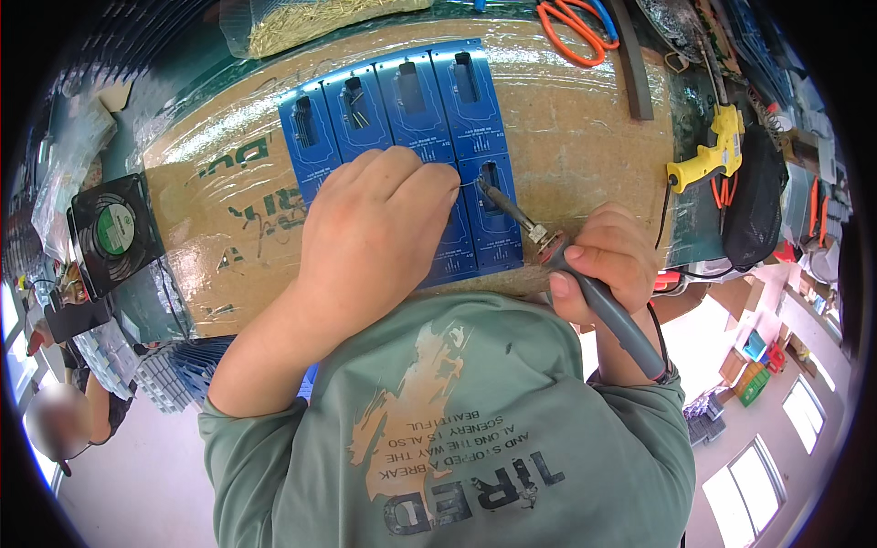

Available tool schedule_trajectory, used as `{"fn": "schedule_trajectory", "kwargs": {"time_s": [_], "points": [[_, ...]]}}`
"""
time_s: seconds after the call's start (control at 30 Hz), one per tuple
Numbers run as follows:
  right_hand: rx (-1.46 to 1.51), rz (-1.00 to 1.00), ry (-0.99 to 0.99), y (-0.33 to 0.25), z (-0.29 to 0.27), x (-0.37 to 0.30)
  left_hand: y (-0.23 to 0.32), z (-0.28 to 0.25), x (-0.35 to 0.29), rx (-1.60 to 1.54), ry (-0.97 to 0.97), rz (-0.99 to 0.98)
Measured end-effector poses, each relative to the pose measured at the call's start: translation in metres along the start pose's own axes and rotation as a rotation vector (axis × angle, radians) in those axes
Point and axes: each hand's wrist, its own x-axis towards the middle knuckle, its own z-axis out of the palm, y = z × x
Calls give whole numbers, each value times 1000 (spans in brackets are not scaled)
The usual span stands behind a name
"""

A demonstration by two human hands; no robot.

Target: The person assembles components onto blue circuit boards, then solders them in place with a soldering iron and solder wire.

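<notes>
A panel of blue circuit boards (416,114) lies on the cardboard-covered table before me, each board with a dark slot cut in it. My right hand (614,260) is wrapped round the grey handle of a soldering iron (610,315). The iron's tip touches or nearly touches the slot of the board in the near right corner. My left hand (379,219) covers part of the panel, fingers pinched. From its fingertips a thin solder wire (468,184) runs to the iron's tip. Whether the tip meets metal there is too small to tell.
A black fan (114,233) stands at the left. To the right lie a yellow glue gun (713,151) and a black mesh pouch (756,201). Orange-handled scissors (575,41), a dark strip (633,68) and a bag of thin metal pins (311,23) lie along the far side.
</notes>
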Motion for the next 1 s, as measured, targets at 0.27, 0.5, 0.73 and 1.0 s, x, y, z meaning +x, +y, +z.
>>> {"fn": "schedule_trajectory", "kwargs": {"time_s": [0.27,0.5,0.73,1.0], "points": [[12,-21,-10,-4,-7,0,1,-3,-6,-28,-1,44],[44,-35,-33,-3,-7,-1,6,-9,-6,-63,-100,39],[45,-36,-43,-4,-7,-2,4,-6,-7,-43,-103,52],[26,-25,-106,-10,-10,-3,4,-3,-6,-16,-108,54]]}}
